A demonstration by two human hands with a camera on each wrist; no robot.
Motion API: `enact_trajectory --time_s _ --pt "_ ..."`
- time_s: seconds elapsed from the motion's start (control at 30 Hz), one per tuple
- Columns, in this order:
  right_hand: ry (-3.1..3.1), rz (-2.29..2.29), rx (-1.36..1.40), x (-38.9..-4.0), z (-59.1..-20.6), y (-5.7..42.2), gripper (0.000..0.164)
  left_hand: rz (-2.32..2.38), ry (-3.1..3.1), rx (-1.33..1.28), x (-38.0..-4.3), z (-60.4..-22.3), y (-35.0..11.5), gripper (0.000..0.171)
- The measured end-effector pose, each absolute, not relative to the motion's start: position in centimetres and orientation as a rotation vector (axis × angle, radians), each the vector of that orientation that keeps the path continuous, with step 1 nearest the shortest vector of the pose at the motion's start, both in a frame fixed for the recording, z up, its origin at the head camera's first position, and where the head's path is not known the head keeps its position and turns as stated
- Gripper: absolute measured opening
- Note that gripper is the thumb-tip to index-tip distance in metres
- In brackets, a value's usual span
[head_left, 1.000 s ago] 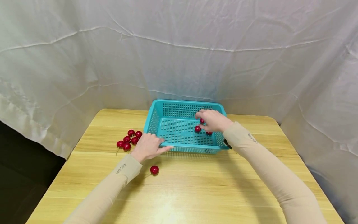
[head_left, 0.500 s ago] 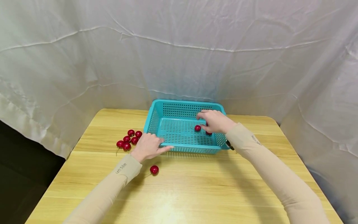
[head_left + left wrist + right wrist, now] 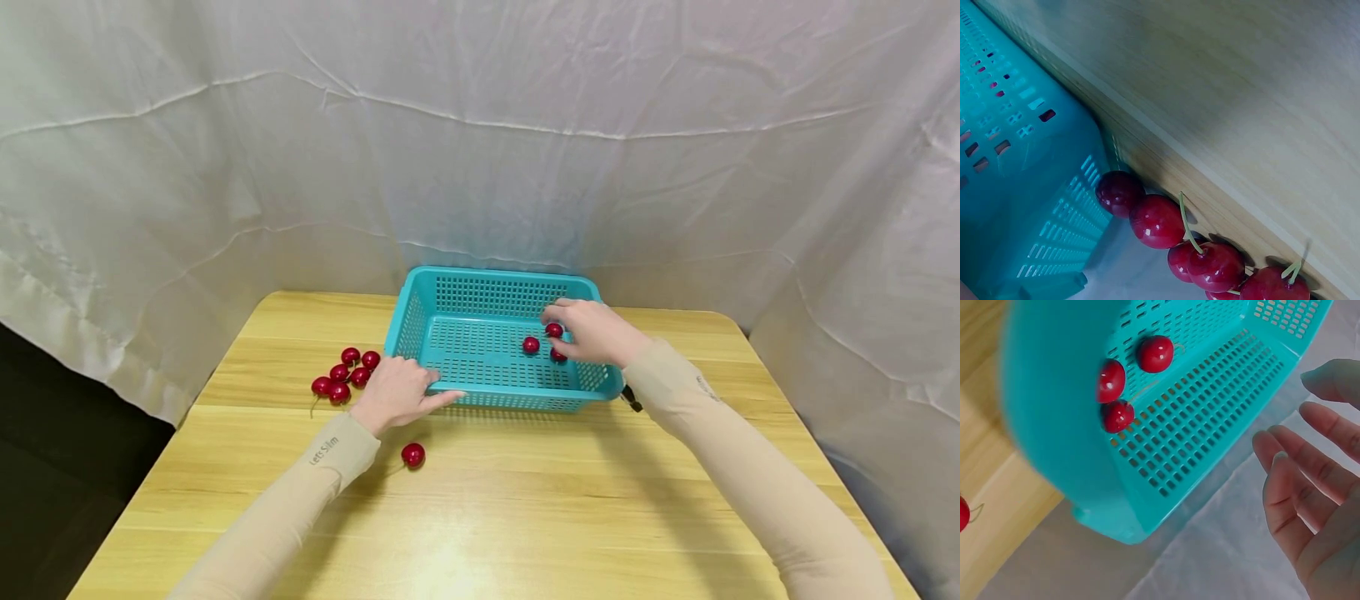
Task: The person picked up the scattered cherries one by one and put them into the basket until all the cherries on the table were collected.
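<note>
A turquoise plastic basket [image 3: 480, 392] stands at the back of the table. My left hand [image 3: 397, 393] holds its front left corner, fingers over the rim and thumb along the outer front wall. Three red cherries lie in the basket's right part: one cherry [image 3: 531, 345] to the left, another cherry [image 3: 553, 330] behind, a third [image 3: 558, 355] partly under my right hand. Above them, my right hand [image 3: 592, 329] has loosely bent fingers; in the right wrist view the right hand [image 3: 1316, 481] holds nothing, thumb apart from the fingers.
Several cherries [image 3: 340, 393] are bunched on the wooden table [image 3: 510, 517] left of the basket; the left wrist view shows these cherries [image 3: 1157, 222] beside its wall. A lone cherry [image 3: 413, 455] lies in front. A pale curtain [image 3: 480, 167] hangs behind.
My right hand has moved right and slightly nearer, and the back cherry has shifted right, showing again between thumb and fingers. My left hand stays on the corner.
</note>
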State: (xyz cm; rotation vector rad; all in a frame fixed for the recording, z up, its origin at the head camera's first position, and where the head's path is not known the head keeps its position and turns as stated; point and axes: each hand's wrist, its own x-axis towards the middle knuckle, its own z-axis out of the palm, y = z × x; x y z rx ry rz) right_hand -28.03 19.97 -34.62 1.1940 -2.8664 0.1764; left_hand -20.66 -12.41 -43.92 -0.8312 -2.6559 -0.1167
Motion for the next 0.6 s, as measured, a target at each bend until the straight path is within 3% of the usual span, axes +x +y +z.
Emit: enact_trajectory --time_s 0.6 --pt "-2.789 0.378 1.016 -26.3 -35.4 24.3 0.025 -0.102 -2.658 -0.825 -20.6 -43.9 -12.4 0.063"
